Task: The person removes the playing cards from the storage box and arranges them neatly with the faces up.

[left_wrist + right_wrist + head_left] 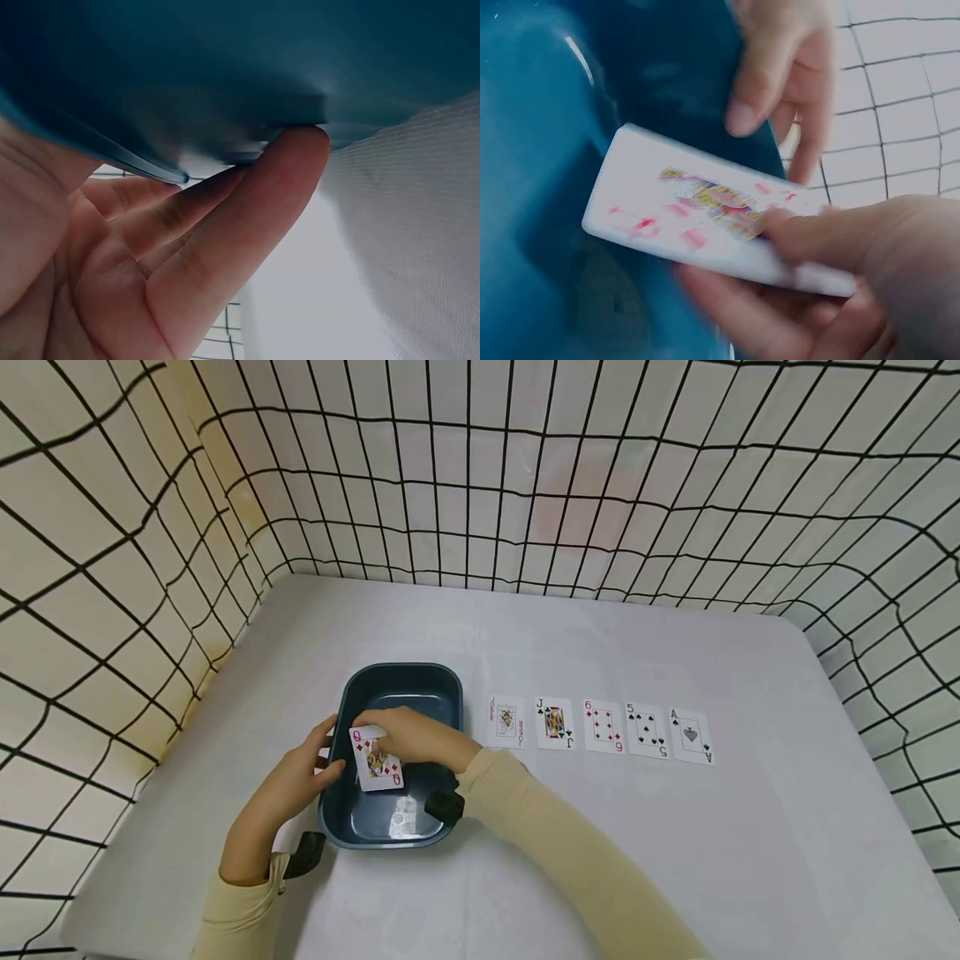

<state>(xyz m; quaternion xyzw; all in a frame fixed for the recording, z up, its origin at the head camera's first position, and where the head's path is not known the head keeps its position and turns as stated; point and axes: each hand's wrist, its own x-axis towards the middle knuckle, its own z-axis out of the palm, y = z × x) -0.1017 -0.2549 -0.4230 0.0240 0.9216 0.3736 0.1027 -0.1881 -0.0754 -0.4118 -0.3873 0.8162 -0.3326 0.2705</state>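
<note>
A dark blue plastic tray (365, 823) stands on the table. My left hand (297, 779) holds its left side, thumb over the rim and fingers against the outer wall; in the left wrist view the fingers (247, 225) lie along the tray's outside. Over the inside of the tray, my right hand (416, 737) pinches a queen of diamonds playing card (381, 770), face up. In the right wrist view the thumb lies on the card's face and the other fingers are beneath, with a thick white edge showing below the queen (705, 206).
To the right of the tray, a row of face-up cards runs across the white table (585, 843): a joker (506, 722), a jack of clubs (554, 723), a six of diamonds (603, 727), a five (647, 732) and an ace of spades (691, 736). Black wire mesh (468, 485) surrounds the table's back and sides.
</note>
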